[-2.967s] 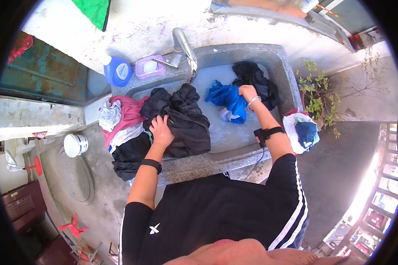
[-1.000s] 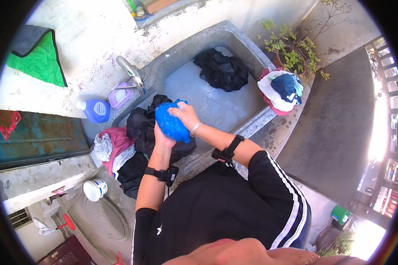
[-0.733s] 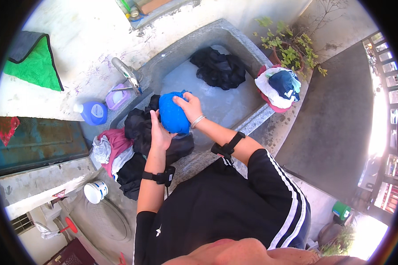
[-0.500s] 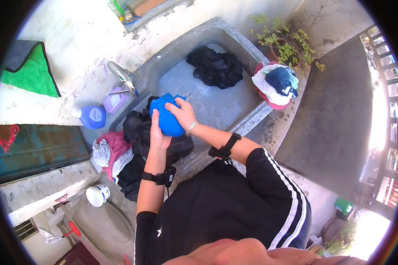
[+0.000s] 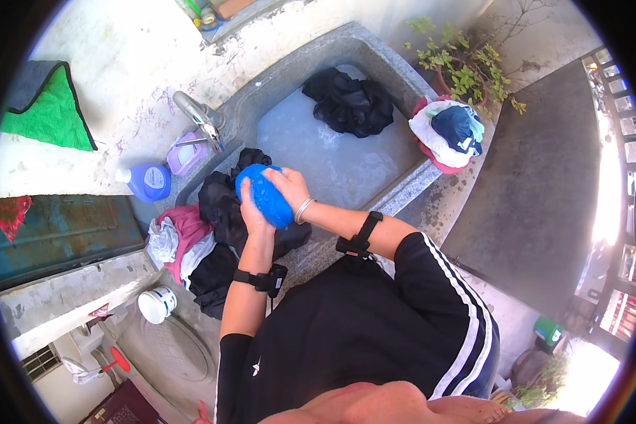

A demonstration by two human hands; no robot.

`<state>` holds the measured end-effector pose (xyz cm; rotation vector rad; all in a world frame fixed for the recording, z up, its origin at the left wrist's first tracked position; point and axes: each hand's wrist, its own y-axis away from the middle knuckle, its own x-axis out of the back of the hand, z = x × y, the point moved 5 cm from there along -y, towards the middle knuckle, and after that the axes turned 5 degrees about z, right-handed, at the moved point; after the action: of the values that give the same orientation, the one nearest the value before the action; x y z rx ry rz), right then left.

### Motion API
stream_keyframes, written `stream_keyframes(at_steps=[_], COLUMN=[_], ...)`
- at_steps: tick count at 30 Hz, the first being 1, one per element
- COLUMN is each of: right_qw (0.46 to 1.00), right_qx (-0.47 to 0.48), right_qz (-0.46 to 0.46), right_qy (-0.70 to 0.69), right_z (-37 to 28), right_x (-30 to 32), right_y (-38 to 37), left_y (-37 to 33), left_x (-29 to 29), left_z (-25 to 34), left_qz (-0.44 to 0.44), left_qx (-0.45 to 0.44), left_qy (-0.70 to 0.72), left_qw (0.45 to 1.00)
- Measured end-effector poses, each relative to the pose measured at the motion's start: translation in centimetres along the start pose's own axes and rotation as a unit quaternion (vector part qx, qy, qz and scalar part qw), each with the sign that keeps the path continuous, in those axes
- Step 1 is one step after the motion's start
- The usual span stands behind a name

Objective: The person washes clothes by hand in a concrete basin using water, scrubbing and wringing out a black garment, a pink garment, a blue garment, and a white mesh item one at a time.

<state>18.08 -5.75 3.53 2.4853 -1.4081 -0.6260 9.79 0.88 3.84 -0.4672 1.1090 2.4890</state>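
A bright blue bundled cloth (image 5: 267, 201), wet and rounded, is pressed between my two hands over the near left part of the stone sink (image 5: 431, 173). My left hand (image 5: 253, 213) grips its lower left side, thumb up along the edge. From the right, my right hand (image 5: 290, 188) closes over its upper side. Just beneath and beside the bundle, dark wet clothes (image 5: 219, 201) lie heaped on the sink's left ledge. Another black garment (image 5: 352, 106) rests in the cloudy water at the far end of the basin.
A metal faucet (image 5: 194, 113) rises at the sink's left wall, near a purple soap dish (image 5: 186, 155) and a blue-purple bottle (image 5: 148, 181). Pink and white clothes (image 5: 184, 237) lie at the left. More folded clothes (image 5: 449, 134) sit on the right rim by a potted plant (image 5: 459, 74).
The blue cloth has become smoother and more compact between my hands. Both hands have shifted slightly toward me, and the whole view has moved a little.
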Motion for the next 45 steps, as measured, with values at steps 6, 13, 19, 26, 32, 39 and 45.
stream_keyframes(at_steps=[6, 13, 19, 26, 32, 39, 45], right_qw=[0.997, 0.876, 0.699, 0.545, 0.599, 0.835, 0.992], right_qx=[-0.008, 0.236, 0.054, -0.045, 0.006, 0.193, 0.115], right_qz=[-0.071, -0.037, 0.111, 0.059, 0.023, 0.148, 0.047], right_qy=[0.016, 0.418, 0.704, 0.835, 0.8, 0.493, 0.027], right_z=[-0.8, -8.0, -10.2, -7.2, -2.5, -10.1, -21.0], right_x=[-0.3, 4.2, 12.3, 15.2, 17.9, 20.1, 15.0], right_y=[-0.4, -8.0, -16.7, -19.4, -23.3, -24.5, -16.5], left_y=[0.5, 3.1, 3.3, 1.3, 0.5, 0.1, -0.1], left_x=[-0.1, 0.2, 3.9, 9.7, 9.8, 9.0, 9.6], left_z=[0.8, 6.8, 7.5, 3.6, 3.6, 3.7, 3.7], left_qz=[0.023, -0.034, 0.029, 0.138, 0.163, 0.163, 0.15], left_qx=[-0.025, -0.117, -0.146, -0.145, -0.125, -0.124, -0.141], left_qy=[-0.005, 0.047, -0.003, -0.039, -0.044, -0.047, -0.041], left_qw=[0.999, 0.991, 0.989, 0.979, 0.978, 0.978, 0.978])
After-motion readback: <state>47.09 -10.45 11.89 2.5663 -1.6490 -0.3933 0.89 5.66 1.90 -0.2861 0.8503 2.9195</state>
